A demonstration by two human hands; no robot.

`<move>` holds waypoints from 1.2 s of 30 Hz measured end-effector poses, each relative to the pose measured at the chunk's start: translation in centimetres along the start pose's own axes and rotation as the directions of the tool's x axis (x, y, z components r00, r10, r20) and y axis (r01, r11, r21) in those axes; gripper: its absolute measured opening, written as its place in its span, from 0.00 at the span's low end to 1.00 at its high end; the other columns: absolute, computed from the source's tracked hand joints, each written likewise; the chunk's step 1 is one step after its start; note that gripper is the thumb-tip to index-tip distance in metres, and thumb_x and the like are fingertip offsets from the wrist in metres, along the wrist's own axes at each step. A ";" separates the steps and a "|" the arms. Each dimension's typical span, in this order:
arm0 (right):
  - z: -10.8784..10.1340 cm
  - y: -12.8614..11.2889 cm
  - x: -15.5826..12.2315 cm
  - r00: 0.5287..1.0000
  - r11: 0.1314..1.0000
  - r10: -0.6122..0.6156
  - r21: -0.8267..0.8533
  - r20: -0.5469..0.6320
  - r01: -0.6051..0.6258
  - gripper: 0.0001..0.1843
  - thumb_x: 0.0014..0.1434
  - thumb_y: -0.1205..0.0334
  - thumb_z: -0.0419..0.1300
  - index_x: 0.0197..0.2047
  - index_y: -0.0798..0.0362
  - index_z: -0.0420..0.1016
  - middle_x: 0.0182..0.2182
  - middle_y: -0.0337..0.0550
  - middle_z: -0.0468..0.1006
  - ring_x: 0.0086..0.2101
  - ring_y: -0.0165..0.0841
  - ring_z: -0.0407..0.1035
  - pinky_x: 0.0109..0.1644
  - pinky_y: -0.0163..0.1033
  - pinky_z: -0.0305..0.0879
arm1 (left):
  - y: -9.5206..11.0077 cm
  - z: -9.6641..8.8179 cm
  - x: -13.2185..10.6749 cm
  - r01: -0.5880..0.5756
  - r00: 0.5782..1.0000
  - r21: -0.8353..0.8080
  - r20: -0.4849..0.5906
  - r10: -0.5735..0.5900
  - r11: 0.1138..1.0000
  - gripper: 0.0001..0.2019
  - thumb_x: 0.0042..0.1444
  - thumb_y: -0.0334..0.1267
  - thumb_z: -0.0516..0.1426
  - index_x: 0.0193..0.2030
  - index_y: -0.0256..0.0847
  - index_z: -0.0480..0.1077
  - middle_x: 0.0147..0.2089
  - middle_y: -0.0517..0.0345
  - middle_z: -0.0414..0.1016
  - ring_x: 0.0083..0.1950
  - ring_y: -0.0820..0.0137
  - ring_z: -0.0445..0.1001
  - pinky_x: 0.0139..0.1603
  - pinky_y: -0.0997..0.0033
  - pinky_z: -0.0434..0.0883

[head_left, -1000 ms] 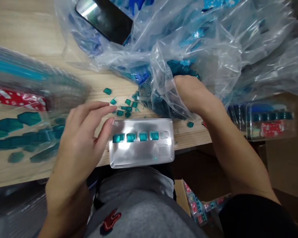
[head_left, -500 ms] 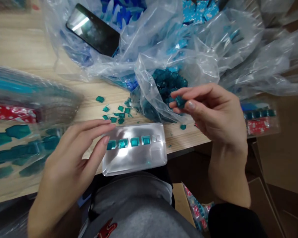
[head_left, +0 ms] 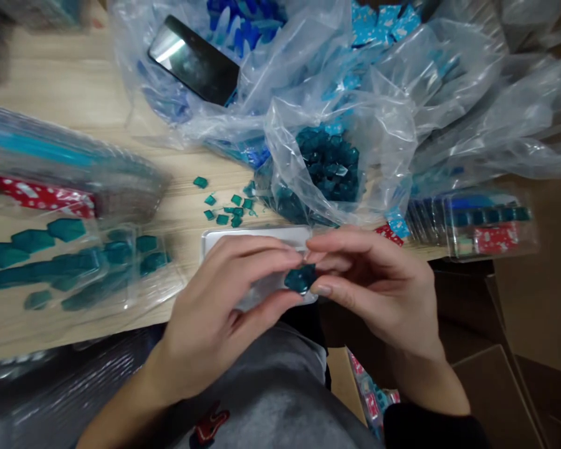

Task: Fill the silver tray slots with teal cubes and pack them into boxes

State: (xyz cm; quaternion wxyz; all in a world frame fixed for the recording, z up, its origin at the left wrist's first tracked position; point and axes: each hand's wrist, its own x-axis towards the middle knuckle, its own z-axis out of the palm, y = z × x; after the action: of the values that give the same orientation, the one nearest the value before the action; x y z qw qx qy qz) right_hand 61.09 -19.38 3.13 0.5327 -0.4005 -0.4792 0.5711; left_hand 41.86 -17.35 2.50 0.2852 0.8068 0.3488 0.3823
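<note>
My left hand (head_left: pixel 224 293) and my right hand (head_left: pixel 369 287) meet over a clear plastic tray (head_left: pixel 243 240) at the table's near edge. Both pinch the same small teal square piece (head_left: pixel 300 279) between fingertips, just above the tray. The hands hide most of the tray and the pieces in its slots. Behind them an open clear plastic bag (head_left: pixel 336 162) holds a heap of the same teal pieces. Several loose teal pieces (head_left: pixel 227 209) lie on the wood between the bag and the tray.
A black phone (head_left: pixel 194 59) rests on plastic bags at the back. Packed clear trays with teal pieces and red cards (head_left: pixel 51 243) lie at the left; more packed trays (head_left: pixel 486 227) sit at the right edge. Cardboard boxes (head_left: pixel 518 349) stand below right.
My right hand came out of the bag with a teal piece and moved down to the tray. My left hand lifted off the tray's left end and now pinches that piece too.
</note>
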 end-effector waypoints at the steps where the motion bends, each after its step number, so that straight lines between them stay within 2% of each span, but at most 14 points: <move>1: 0.1 0.2 0.0 1.000 1.000 0.000 0.012 0.012 0.000 0.20 0.57 0.74 0.66 0.49 0.42 0.80 0.44 0.33 0.81 0.43 0.26 0.79 0.48 0.30 0.78 | 0.0 0.3 0.2 0.007 1.000 -0.016 -0.004 -0.007 1.000 0.09 0.64 0.30 0.57 0.50 0.42 0.68 0.47 0.61 0.75 0.51 0.76 0.73 0.54 0.77 0.70; 5: 0.1 1.2 -0.4 1.000 0.999 -0.021 -0.032 0.003 0.021 0.19 0.58 0.71 0.66 0.49 0.40 0.79 0.43 0.33 0.82 0.42 0.26 0.78 0.48 0.31 0.77 | -0.2 1.1 -0.1 0.068 0.997 -0.089 -0.036 -0.071 0.994 0.09 0.63 0.29 0.58 0.48 0.44 0.69 0.45 0.61 0.75 0.49 0.73 0.73 0.50 0.74 0.72; 8: 0.1 2.0 -1.2 0.990 0.983 -0.123 -0.148 -0.063 0.113 0.21 0.57 0.72 0.67 0.50 0.41 0.78 0.41 0.34 0.82 0.41 0.26 0.76 0.48 0.33 0.74 | -0.6 1.7 -0.9 0.121 0.991 -0.142 -0.039 -0.128 0.982 0.06 0.64 0.31 0.57 0.47 0.44 0.68 0.43 0.61 0.73 0.47 0.73 0.73 0.48 0.73 0.72; 10: 0.0 2.6 -1.9 0.987 0.976 -0.148 -0.173 -0.070 0.134 0.21 0.57 0.72 0.67 0.51 0.41 0.77 0.40 0.36 0.81 0.41 0.28 0.75 0.48 0.35 0.73 | -0.6 2.1 -1.4 0.143 0.988 -0.154 -0.028 -0.149 0.978 0.02 0.66 0.34 0.56 0.44 0.43 0.67 0.40 0.61 0.73 0.44 0.74 0.73 0.45 0.75 0.71; 13: -0.6 3.6 -2.8 1.000 0.999 -0.007 -0.046 0.008 0.007 0.18 0.57 0.70 0.68 0.49 0.43 0.77 0.36 0.37 0.79 0.37 0.28 0.72 0.43 0.35 0.72 | -0.1 2.5 -2.1 0.159 0.987 -0.144 0.061 -0.152 0.977 0.05 0.67 0.38 0.54 0.39 0.42 0.66 0.36 0.62 0.72 0.40 0.75 0.71 0.41 0.74 0.70; 16: -1.3 4.3 -3.3 0.972 0.977 0.134 0.141 0.195 -0.163 0.16 0.55 0.66 0.69 0.47 0.46 0.76 0.31 0.35 0.75 0.30 0.25 0.68 0.34 0.31 0.69 | 0.7 2.8 -2.6 0.172 0.978 -0.081 0.138 -0.160 0.982 0.08 0.68 0.39 0.52 0.36 0.43 0.66 0.37 0.62 0.72 0.42 0.72 0.70 0.46 0.69 0.69; 18: -1.7 4.4 -3.3 0.955 0.965 0.170 0.152 0.243 -0.211 0.14 0.54 0.65 0.69 0.44 0.48 0.76 0.30 0.34 0.73 0.28 0.24 0.66 0.32 0.29 0.67 | 0.9 3.0 -2.6 0.174 0.977 0.018 0.122 -0.175 0.985 0.08 0.68 0.38 0.51 0.37 0.44 0.67 0.40 0.59 0.72 0.46 0.68 0.68 0.51 0.63 0.67; 20: -1.9 4.4 -3.0 0.967 0.976 0.201 0.050 0.154 -0.211 0.11 0.54 0.66 0.69 0.40 0.49 0.75 0.31 0.34 0.73 0.29 0.24 0.67 0.32 0.29 0.67 | 0.7 3.5 -2.2 0.175 0.977 0.159 0.090 -0.191 0.972 0.06 0.68 0.36 0.52 0.38 0.44 0.67 0.45 0.55 0.72 0.50 0.64 0.66 0.52 0.56 0.66; 22: -1.9 4.3 -2.6 0.980 0.970 0.200 -0.141 -0.014 -0.200 0.08 0.56 0.67 0.67 0.39 0.49 0.74 0.31 0.35 0.73 0.30 0.25 0.67 0.33 0.30 0.66 | 0.2 4.2 -1.6 0.180 0.977 0.304 0.054 -0.206 0.936 0.05 0.67 0.34 0.52 0.39 0.43 0.67 0.51 0.50 0.71 0.54 0.58 0.65 0.53 0.49 0.66; 25: -1.8 4.3 -1.7 0.983 0.895 0.103 -0.417 -0.155 -0.159 0.06 0.59 0.67 0.63 0.40 0.49 0.73 0.32 0.35 0.73 0.29 0.26 0.66 0.31 0.31 0.64 | -0.9 5.5 -0.6 0.192 0.978 0.438 -0.010 -0.209 0.878 0.05 0.66 0.34 0.52 0.38 0.42 0.67 0.56 0.45 0.69 0.59 0.52 0.63 0.56 0.40 0.64; 28: -1.9 4.6 -1.0 0.991 0.820 0.002 -0.568 -0.132 -0.078 0.04 0.61 0.67 0.62 0.40 0.51 0.73 0.33 0.36 0.75 0.29 0.26 0.68 0.33 0.32 0.65 | -1.6 6.1 0.2 0.207 0.976 0.493 -0.049 -0.211 0.845 0.06 0.66 0.35 0.53 0.37 0.41 0.68 0.57 0.42 0.69 0.61 0.48 0.62 0.58 0.35 0.62; 31: -2.1 5.0 -0.8 0.988 0.719 -0.137 -0.693 -0.067 0.052 0.06 0.64 0.69 0.58 0.41 0.52 0.75 0.36 0.41 0.76 0.35 0.29 0.71 0.38 0.35 0.68 | -1.6 5.4 0.4 0.196 0.978 0.510 -0.035 -0.207 0.838 0.04 0.64 0.36 0.55 0.42 0.39 0.69 0.57 0.39 0.69 0.61 0.46 0.64 0.58 0.35 0.64; 34: -2.5 5.3 -0.9 0.972 0.630 -0.230 -0.756 0.039 0.180 0.08 0.65 0.68 0.58 0.46 0.51 0.77 0.40 0.45 0.78 0.42 0.33 0.73 0.44 0.40 0.69 | -1.5 3.1 -0.4 0.132 0.987 0.483 0.013 -0.158 0.866 0.06 0.63 0.33 0.57 0.46 0.40 0.69 0.56 0.42 0.70 0.61 0.50 0.66 0.59 0.44 0.67; 36: -2.7 5.3 -1.0 0.961 0.577 -0.251 -0.779 0.117 0.246 0.09 0.64 0.66 0.60 0.48 0.50 0.76 0.42 0.45 0.79 0.43 0.35 0.73 0.45 0.42 0.69 | -1.5 1.3 -1.5 0.030 0.989 0.445 0.119 -0.092 0.895 0.07 0.63 0.30 0.56 0.47 0.40 0.70 0.53 0.47 0.73 0.55 0.57 0.71 0.54 0.54 0.71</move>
State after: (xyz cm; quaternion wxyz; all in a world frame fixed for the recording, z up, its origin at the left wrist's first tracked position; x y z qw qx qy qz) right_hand 62.68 -19.87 -2.65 0.3789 -0.5238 -0.7301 0.2214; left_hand 41.69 -17.82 0.08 0.1297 0.8634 0.4312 0.2277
